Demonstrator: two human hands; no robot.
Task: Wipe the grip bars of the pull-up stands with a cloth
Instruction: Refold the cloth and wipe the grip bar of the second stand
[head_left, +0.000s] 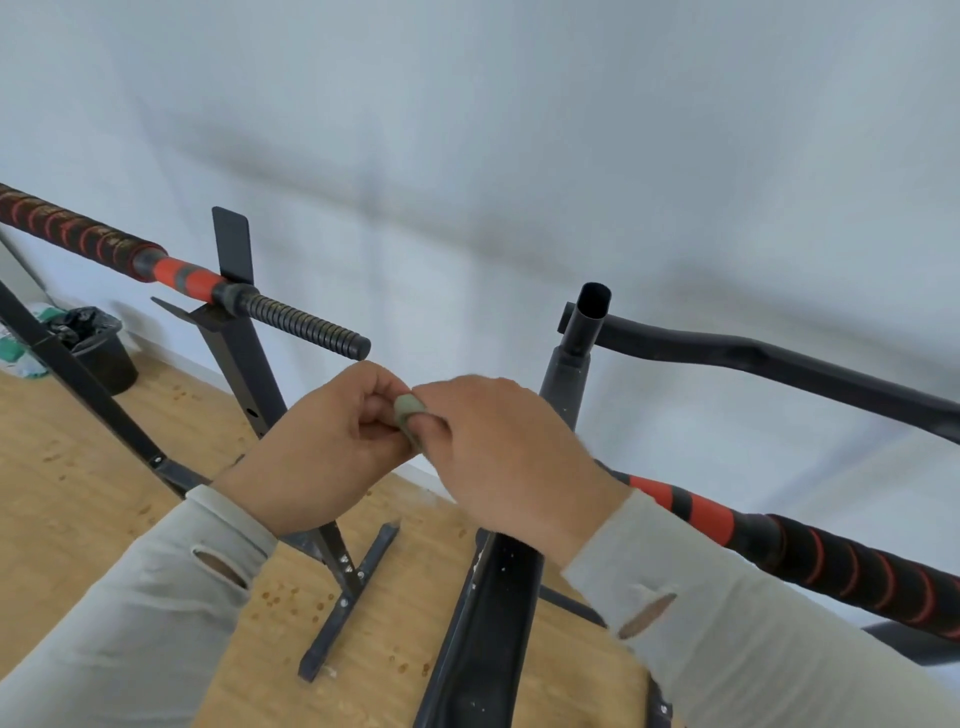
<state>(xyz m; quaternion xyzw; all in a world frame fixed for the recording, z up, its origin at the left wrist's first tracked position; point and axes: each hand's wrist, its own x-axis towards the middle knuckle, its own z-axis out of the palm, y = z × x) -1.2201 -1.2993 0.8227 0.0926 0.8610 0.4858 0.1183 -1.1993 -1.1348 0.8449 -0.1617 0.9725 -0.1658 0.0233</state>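
Observation:
A small grey-green cloth (406, 415) is pinched between my left hand (322, 441) and my right hand (498, 457) in the middle of the view; most of it is hidden by the fingers. Up to the left runs a grip bar (208, 283) with red and black wrapping and a ribbed black end (306, 325), resting on a black stand (234, 332). To the right, a second wrapped grip bar (810, 556) passes behind my right wrist. Both hands hover between the two bars, touching neither.
A bare black tube (753, 356) with an open upright socket (589, 312) runs at the right. Black stand legs (343, 597) and a wide black beam (488, 623) spread over the wooden floor. A black bin (98, 343) stands by the white wall at left.

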